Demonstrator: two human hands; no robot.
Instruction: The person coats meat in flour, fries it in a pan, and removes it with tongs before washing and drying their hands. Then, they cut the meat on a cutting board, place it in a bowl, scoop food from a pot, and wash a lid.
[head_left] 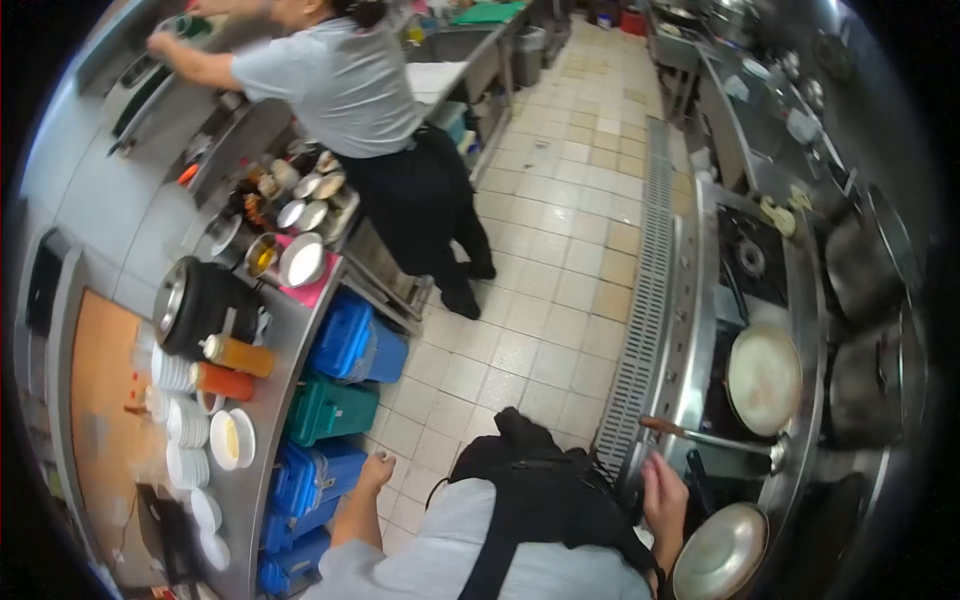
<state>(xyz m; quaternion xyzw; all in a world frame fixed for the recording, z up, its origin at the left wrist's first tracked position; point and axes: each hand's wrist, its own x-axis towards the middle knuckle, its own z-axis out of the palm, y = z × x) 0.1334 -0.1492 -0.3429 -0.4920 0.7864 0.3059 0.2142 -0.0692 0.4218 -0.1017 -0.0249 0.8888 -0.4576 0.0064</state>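
My left hand [377,470] hangs over the tiled floor beside the counter, fingers curled in, with nothing seen in it. Close to the stove's front edge is my right hand [664,492], its fingers loosely extended and apparently holding nothing. Just above it a ladle [715,439] with a wooden handle lies across the stove. A pale frying pan [764,380] rests on the burner beyond the ladle. The nearer metal pan [722,555] sits right of my right forearm, and a black handle [698,480] points up from it.
Another person [370,110] stands at the left counter, arms raised to a shelf. Lidded blue bins [355,340] and a green bin [330,408] sit under the steel counter [262,415]. Sauce bottles [238,355] and a white bowl [232,440] stand on top. A drain grate [640,300] runs along the stove.
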